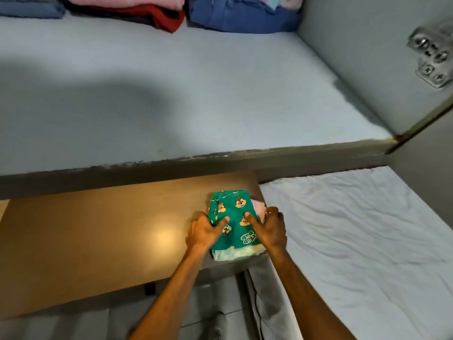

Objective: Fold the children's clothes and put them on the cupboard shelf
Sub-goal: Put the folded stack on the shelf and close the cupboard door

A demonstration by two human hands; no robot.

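Head-camera footage is filled by a grey cupboard shelf [171,94], at whose back folded clothes are stacked: a blue-grey pile [29,8], a pink and red pile [137,11] and a blue denim pile [242,15]. Below its front edge a wooden table [85,241] is seen. At the table's right corner a small stack topped by a folded green cartoon-print garment [234,217] is clasped from the left by the left hand [204,233] and from the right by the right hand [268,229], thumbs pressed on top. A white-sheeted bed [355,241] lies alongside.
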